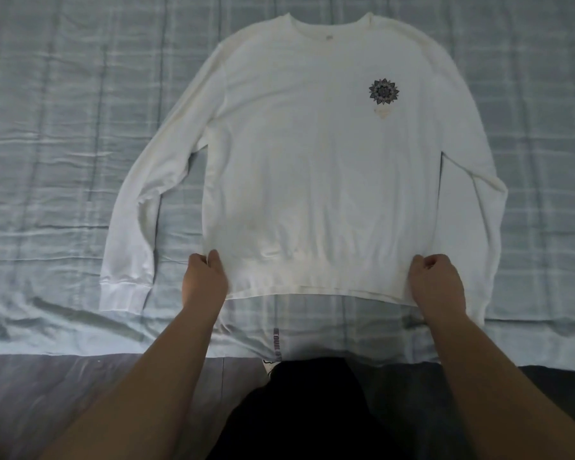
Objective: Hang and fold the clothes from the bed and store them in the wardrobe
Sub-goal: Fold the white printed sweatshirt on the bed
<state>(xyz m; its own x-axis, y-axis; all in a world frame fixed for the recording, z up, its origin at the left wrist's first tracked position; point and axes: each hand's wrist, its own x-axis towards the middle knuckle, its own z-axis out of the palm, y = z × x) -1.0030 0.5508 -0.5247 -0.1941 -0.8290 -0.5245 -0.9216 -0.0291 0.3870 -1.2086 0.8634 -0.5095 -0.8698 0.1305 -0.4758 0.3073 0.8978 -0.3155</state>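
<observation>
A white long-sleeved sweatshirt (312,154) lies spread flat, front up, on the bed (63,127), collar at the far side. It has a small dark flower print on the chest at the right. Both sleeves lie angled down along its sides. My left hand (205,280) pinches the left corner of the bottom hem. At the hem's right corner my right hand (435,280) grips the fabric with curled fingers. The hem is pulled taut between the two hands.
A pale blue checked cover lies over the bed, wrinkled at the lower left. The bed's near edge (80,355) runs across the bottom, with darker fabric below it. My dark clothing (299,410) shows between my forearms.
</observation>
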